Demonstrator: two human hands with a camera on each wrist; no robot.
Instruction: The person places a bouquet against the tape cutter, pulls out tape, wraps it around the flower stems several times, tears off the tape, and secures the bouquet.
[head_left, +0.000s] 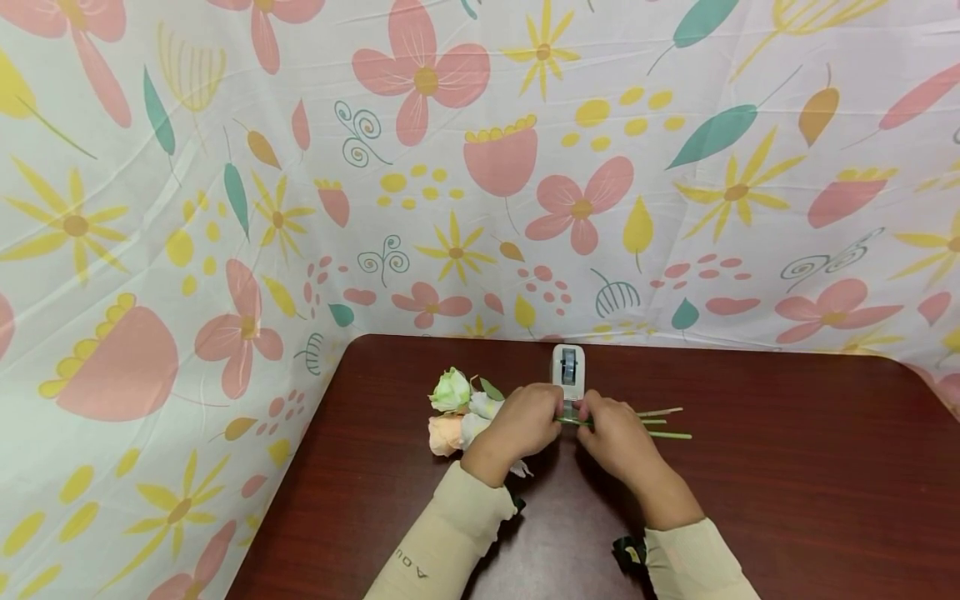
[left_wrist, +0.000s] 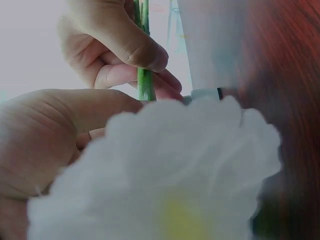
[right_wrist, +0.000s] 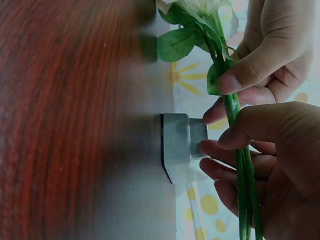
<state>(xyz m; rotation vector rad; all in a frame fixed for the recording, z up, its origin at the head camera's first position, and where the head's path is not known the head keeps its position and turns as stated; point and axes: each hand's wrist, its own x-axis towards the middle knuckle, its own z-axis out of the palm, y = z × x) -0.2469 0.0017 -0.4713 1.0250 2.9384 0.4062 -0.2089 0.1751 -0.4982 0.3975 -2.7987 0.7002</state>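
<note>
By the round-cornered tape dispenser [head_left: 568,387], the left hand [head_left: 527,419] and right hand [head_left: 618,435] pinch slender green stems [right_wrist: 241,187].

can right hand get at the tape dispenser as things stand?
Likely yes: the right hand is by the near end of the tape dispenser, nothing visibly between them, though its hold on the flower stems may limit it.

Cream left sleeve [head_left: 450,542], dark capital letters [head_left: 422,573] along it, cream right sleeve [head_left: 697,562]; black pieces [head_left: 627,553] beneath both
</note>
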